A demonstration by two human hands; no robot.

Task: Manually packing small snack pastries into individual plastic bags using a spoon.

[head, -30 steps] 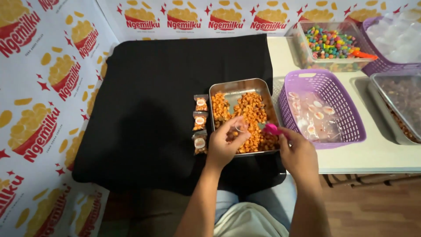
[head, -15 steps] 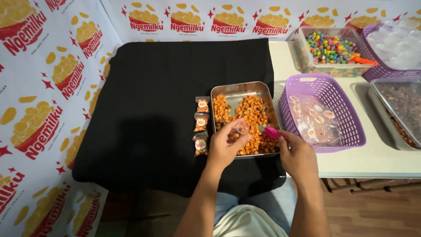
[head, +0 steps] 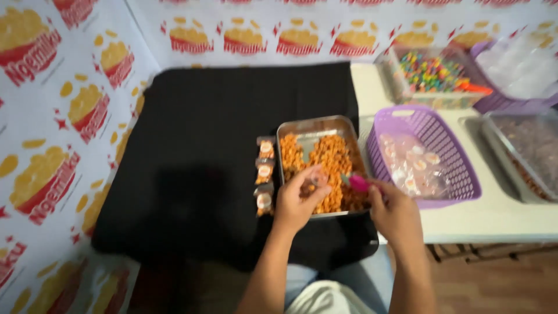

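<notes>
Over black cloth [head: 221, 145], above metal tray [head: 317, 125] of orange snacks [head: 331, 160]: left hand [head: 295, 202] pinching small clear packet [head: 318, 176], right hand [head: 395, 210] clenched around pink scoop [head: 357, 183].

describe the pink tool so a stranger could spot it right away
Start at the black cloth and find the metal tray of orange snack at its right edge. At the tray's near right side, the right hand holds a small pink scoop. It is the only bright pink thing there, unlike the purple basket beside it.
</notes>
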